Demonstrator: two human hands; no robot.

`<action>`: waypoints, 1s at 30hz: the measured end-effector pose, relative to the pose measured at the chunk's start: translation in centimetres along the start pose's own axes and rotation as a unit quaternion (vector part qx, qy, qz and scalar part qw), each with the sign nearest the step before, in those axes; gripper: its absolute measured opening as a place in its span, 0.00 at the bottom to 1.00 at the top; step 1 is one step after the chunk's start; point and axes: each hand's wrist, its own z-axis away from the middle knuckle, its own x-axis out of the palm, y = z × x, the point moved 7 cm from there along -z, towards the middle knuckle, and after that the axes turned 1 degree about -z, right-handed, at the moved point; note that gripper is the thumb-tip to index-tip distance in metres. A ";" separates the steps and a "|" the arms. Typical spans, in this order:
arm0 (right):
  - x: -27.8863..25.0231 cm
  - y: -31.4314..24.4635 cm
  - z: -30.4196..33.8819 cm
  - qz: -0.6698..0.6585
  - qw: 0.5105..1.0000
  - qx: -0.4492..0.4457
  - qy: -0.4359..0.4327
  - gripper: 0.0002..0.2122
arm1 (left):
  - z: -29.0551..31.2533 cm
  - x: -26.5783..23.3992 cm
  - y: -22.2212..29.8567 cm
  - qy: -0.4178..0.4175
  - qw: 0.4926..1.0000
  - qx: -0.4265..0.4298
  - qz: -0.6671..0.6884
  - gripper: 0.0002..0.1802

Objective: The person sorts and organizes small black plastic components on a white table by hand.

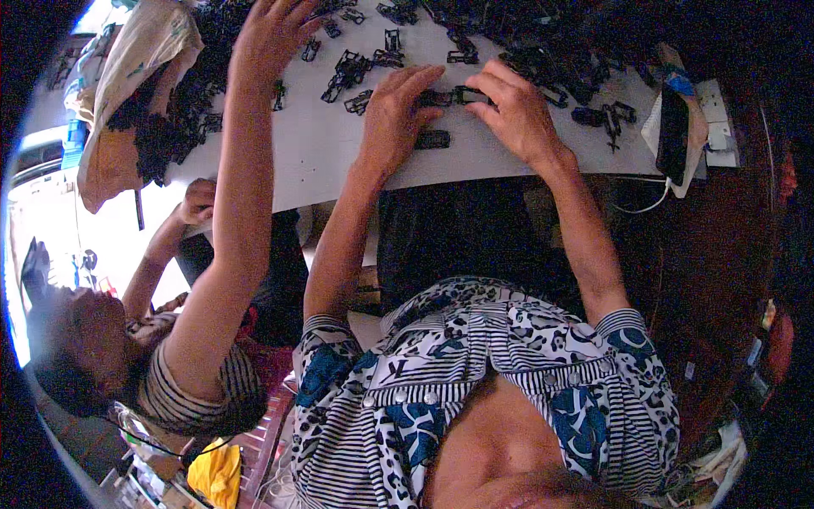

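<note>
Both my hands work at the near part of a white table (pixel 314 153). My left hand (pixel 394 119) has its thumb and fingers closed about a small black plastic part (pixel 436 99). My right hand (pixel 521 114) pinches a black rectangular frame (pixel 469 95) by its right end, thumb below and fingers above. The two parts lie almost end to end; I cannot tell whether they touch. Just below them, near the table edge, rests another dark rectangular piece (pixel 432 139).
Dark parts are heaped along the table's far side, with loose black pieces (pixel 346 75) nearer. A phone (pixel 673 131) with a white cable stands at right. From the left, a co-worker's arm (pixel 246 170) reaches across the table. A plastic bag (pixel 144 42) sits at far left.
</note>
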 end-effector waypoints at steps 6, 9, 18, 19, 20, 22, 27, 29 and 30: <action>0.7 -0.6 -1.0 -0.018 0.999 -0.012 -0.038 0.15 | 0.4 -1.0 -0.6 0.038 0.991 0.002 -0.125 0.20; 1.2 -1.0 -1.5 -0.024 0.999 -0.009 -0.036 0.15 | 0.4 -0.9 -0.8 0.030 0.991 -0.001 -0.132 0.18; 1.5 -1.9 -1.9 0.014 0.995 -0.060 -0.073 0.15 | 0.7 -0.6 -0.9 0.036 0.997 0.002 -0.069 0.18; 1.1 -1.8 -1.8 -0.005 0.997 -0.055 -0.053 0.15 | 0.8 -0.6 -0.9 0.037 0.997 0.003 -0.067 0.19; 0.8 -1.8 -1.7 -0.024 0.998 -0.049 -0.034 0.15 | 0.9 -0.7 -0.9 0.037 0.997 0.000 -0.068 0.19; 0.7 -2.0 -1.5 -0.010 0.998 -0.055 -0.035 0.15 | 0.5 -0.6 -0.6 0.039 0.997 0.014 -0.068 0.19; 1.1 -2.2 -1.2 0.021 0.998 -0.052 -0.037 0.14 | 0.5 -0.3 -0.9 0.042 0.998 -0.010 -0.047 0.18; 1.2 -2.3 -1.2 0.038 0.997 -0.034 -0.057 0.13 | 0.5 -0.4 -0.6 0.047 0.998 -0.013 -0.045 0.18; 1.3 -2.2 -1.2 0.037 0.997 -0.034 -0.057 0.13 | 0.5 -0.4 -0.4 0.050 0.997 -0.013 -0.049 0.18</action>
